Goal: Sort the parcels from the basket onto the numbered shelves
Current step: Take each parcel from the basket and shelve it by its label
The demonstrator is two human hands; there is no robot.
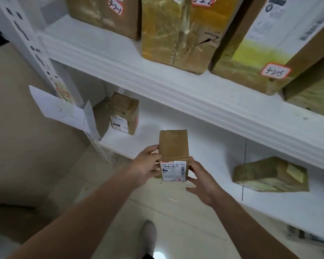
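Head view: a small brown parcel (173, 146) is held at the front edge of the lower shelf (204, 131), its far end over the white board and its near end, with a white shipping label, facing the person. The left hand (148, 165) grasps it, fingers curled round its left side. The right hand (200, 182) is loose – thumb against the parcel's right edge, fingers spread by the bottom corner of the label; it seems only to touch the box rather than grip it, though the angle makes that hard to judge.

At the back left of the lower shelf stands a taped carton (123, 113) with its own label. On the right part of the same shelf lies a flat taped parcel (269, 173), well apart from the held one. Above the lower shelf, the upper shelf (120, 58) carries a row of large boxes, one with a red-edged tag (276, 71) reading 3-2-3. Left of the lower shelf, a folded white paper (62, 107) hangs on the perforated upright. Below its front edge – pale floor tiles and a grey shoe (148, 236).
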